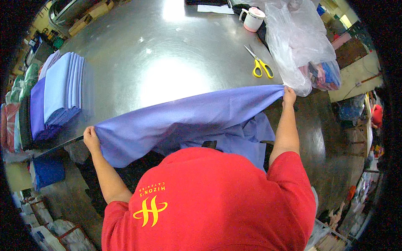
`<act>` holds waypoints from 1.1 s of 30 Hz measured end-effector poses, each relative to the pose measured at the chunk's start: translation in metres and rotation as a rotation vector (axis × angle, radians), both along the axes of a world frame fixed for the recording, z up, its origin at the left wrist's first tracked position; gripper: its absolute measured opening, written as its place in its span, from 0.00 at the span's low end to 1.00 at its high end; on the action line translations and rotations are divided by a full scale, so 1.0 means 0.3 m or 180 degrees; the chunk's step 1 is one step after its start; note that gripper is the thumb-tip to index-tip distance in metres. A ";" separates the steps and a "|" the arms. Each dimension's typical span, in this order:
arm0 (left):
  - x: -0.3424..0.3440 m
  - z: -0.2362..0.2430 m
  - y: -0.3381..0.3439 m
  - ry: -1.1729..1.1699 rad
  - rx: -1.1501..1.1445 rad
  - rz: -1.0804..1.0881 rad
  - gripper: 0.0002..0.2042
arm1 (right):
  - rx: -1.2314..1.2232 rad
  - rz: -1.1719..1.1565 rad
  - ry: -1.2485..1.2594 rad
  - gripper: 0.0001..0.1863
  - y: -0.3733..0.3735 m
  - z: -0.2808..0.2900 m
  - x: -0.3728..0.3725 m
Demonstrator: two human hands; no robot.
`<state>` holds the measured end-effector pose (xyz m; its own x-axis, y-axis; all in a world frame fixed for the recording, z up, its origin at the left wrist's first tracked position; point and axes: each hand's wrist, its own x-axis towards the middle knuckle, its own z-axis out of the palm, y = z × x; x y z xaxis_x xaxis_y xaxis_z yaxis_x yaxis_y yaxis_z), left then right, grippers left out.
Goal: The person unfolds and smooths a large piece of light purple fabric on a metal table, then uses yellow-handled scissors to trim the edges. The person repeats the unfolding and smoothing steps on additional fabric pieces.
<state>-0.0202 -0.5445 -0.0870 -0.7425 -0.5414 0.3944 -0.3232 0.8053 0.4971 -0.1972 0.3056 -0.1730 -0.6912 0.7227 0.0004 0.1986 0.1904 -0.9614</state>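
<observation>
A periwinkle-blue cloth (184,113) is stretched between my two hands along the near edge of the metal table (113,71). My left hand (91,137) is closed on its left corner. With my right hand (289,97) I pinch the right corner, a little higher and farther away. The upper edge runs nearly straight between them, and the rest hangs in loose folds toward my body. Yellow-handled scissors (263,67) lie on the table beyond my right hand, blades partly apart and pointing away. Folded light-blue and violet cloths (63,88) are stacked beyond my left hand.
A white lidded mug (253,20) stands at the far right, beside a large clear plastic bag (293,42). Colourful wrapped cloth (324,75) sits at the right edge. More stacked fabrics (11,121) line the left, and a blue bin-like object (49,171) is below the table edge.
</observation>
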 end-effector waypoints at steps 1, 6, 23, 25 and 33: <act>0.025 -0.033 0.000 -0.0040 0.0075 0.0043 0.06 | 0.0074 -0.0014 0.0006 0.10 -0.001 -0.014 -0.009; 0.118 -0.077 0.048 -0.0225 -0.0156 0.0061 0.06 | -0.0101 -0.0227 0.0282 0.11 -0.025 -0.033 -0.036; 0.088 -0.058 0.021 -0.0549 -0.0143 0.0329 0.08 | -0.0946 -0.0063 0.0505 0.17 0.018 -0.046 -0.034; 0.057 -0.058 0.010 -0.0243 -0.0193 0.0252 0.09 | -0.0939 -0.0100 0.0437 0.17 0.026 -0.055 -0.034; 0.022 -0.072 -0.005 -0.0276 0.0767 0.0912 0.12 | -0.0293 0.0011 -0.0014 0.14 0.047 -0.051 -0.034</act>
<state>-0.0136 -0.5461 -0.1086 -0.5726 -0.8014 0.1729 -0.5674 0.5396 0.6220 -0.2074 0.3197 -0.1882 -0.6936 0.7170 -0.0689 0.2023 0.1021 -0.9740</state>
